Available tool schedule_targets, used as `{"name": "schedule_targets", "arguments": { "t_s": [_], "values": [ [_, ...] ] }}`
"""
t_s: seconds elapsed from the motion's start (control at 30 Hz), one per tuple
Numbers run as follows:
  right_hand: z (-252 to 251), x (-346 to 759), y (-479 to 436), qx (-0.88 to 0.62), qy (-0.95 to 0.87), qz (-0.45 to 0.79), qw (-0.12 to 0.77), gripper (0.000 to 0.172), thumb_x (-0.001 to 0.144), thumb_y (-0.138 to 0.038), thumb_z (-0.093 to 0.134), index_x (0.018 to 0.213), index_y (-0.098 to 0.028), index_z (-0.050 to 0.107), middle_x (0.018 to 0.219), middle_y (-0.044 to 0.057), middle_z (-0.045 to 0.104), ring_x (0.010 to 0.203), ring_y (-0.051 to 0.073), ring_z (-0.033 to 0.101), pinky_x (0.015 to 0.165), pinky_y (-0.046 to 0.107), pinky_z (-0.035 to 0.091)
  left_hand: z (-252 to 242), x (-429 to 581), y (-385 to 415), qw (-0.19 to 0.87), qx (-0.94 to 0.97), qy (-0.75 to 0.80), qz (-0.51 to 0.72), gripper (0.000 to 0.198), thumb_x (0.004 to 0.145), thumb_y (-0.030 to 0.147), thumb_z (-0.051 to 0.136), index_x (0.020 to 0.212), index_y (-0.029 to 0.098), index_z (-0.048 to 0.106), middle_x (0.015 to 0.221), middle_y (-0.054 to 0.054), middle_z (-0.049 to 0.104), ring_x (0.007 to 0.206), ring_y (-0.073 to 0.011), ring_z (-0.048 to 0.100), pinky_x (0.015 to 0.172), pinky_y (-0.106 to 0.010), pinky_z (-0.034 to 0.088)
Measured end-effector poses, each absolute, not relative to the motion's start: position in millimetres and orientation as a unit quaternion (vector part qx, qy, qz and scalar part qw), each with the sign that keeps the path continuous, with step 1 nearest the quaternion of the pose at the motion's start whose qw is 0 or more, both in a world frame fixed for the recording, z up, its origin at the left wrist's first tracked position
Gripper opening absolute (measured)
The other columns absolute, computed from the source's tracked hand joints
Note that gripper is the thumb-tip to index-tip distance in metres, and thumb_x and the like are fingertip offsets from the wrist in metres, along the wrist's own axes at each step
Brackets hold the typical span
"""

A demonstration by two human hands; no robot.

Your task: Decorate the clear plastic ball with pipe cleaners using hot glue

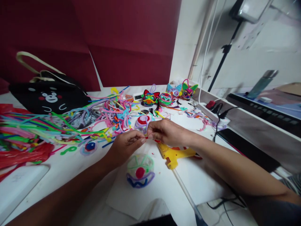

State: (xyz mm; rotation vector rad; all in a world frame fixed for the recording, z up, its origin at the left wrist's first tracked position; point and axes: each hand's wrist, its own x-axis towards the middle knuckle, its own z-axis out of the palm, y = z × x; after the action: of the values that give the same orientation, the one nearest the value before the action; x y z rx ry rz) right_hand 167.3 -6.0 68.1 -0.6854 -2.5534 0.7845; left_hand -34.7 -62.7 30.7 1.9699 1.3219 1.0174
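Hands (pixel 162 131) in a pinch on thin red piece (pixel 146 137), near yellow glue gun (pixel 172 154)

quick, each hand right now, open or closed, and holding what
Left hand: closed, thumb and finger pinching a small red strip.
Right hand: closed, fingertips pinching the same strip from the other side.

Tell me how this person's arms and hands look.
The left hand and right hand are ungloved, with no watch or bracelet showing. A dark sleeve ends near the right elbow; no sleeve shows on the left.
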Motion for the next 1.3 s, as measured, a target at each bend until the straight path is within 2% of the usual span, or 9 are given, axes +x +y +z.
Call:
{"name": "schedule_targets", "arguments": {
  "t_s": [0.23, 0.43, 0.67, 0.83, 0.93, 1.13, 1.3],
  "values": [
    [67, 163, -10, -0.262, -0.908, 0.250, 0.211, 0.008, 0.087, -0.013, 0.055, 0.082, -0.014, 0.060, 0.062, -0.004, 0.055, 0.055, 0.007, 0.045, 0.057, 0.019, 0.031, 30, -32, -64, 0.312, 0.678, 0.511, 0.426, 0.020, 0.082, 0.037, 0.060, 0.074, 0.018, 0.061, 0.052, 0.008, 0.043, 0.048, -0.0086, 0.037, 0.046, -0.021, 0.029],
    [63, 158, -16, -0.273, -0.876, 0.293, 0.269, 0.007, 0.087, -0.012, 0.057, 0.081, -0.014, 0.060, 0.062, -0.004, 0.058, 0.055, 0.007, 0.047, 0.056, 0.018, 0.034, 30, -27, -68, 0.348, 0.601, 0.510, 0.506, 0.020, 0.079, 0.037, 0.064, 0.073, 0.018, 0.060, 0.055, 0.007, 0.046, 0.048, -0.0081, 0.039, 0.046, -0.021, 0.030],
    [60, 154, -23, -0.283, -0.877, 0.258, 0.290, 0.008, 0.087, -0.014, 0.058, 0.079, -0.014, 0.061, 0.061, -0.004, 0.057, 0.053, 0.006, 0.045, 0.053, 0.017, 0.033, 29, -16, -74, 0.386, 0.541, 0.509, 0.547, 0.022, 0.078, 0.035, 0.065, 0.069, 0.017, 0.058, 0.050, 0.007, 0.044, 0.047, -0.0069, 0.037, 0.045, -0.020, 0.028],
    [59, 156, -17, -0.285, -0.880, 0.259, 0.278, 0.009, 0.085, -0.010, 0.055, 0.082, -0.014, 0.062, 0.066, -0.003, 0.060, 0.056, 0.007, 0.048, 0.057, 0.018, 0.033, 26, -21, -66, 0.438, 0.528, 0.506, 0.523, 0.026, 0.080, 0.042, 0.063, 0.083, 0.016, 0.063, 0.061, 0.003, 0.055, 0.051, -0.0080, 0.043, 0.045, -0.019, 0.030],
    [61, 157, -15, -0.279, -0.889, 0.244, 0.269, 0.010, 0.085, -0.009, 0.054, 0.082, -0.014, 0.062, 0.067, -0.002, 0.060, 0.058, 0.008, 0.048, 0.058, 0.019, 0.032, 28, -28, -64, 0.364, 0.587, 0.511, 0.511, 0.023, 0.084, 0.040, 0.059, 0.089, 0.018, 0.065, 0.064, 0.003, 0.056, 0.055, -0.0099, 0.048, 0.050, -0.021, 0.036],
    [63, 158, -16, -0.274, -0.909, 0.196, 0.245, 0.011, 0.087, -0.010, 0.052, 0.087, -0.014, 0.062, 0.076, 0.001, 0.062, 0.064, 0.010, 0.050, 0.062, 0.021, 0.032, 34, -34, -64, 0.160, 0.720, 0.524, 0.425, 0.015, 0.086, 0.032, 0.058, 0.083, 0.020, 0.067, 0.074, 0.001, 0.065, 0.067, -0.0141, 0.057, 0.060, -0.024, 0.041],
    [60, 157, -15, -0.254, -0.920, 0.172, 0.246, 0.011, 0.088, -0.010, 0.052, 0.089, -0.013, 0.063, 0.080, 0.004, 0.062, 0.068, 0.012, 0.051, 0.065, 0.022, 0.035, 33, -36, -63, 0.072, 0.780, 0.480, 0.396, 0.015, 0.088, 0.027, 0.054, 0.081, 0.019, 0.064, 0.076, -0.001, 0.065, 0.070, -0.0147, 0.059, 0.066, -0.026, 0.044]
  ]
}}
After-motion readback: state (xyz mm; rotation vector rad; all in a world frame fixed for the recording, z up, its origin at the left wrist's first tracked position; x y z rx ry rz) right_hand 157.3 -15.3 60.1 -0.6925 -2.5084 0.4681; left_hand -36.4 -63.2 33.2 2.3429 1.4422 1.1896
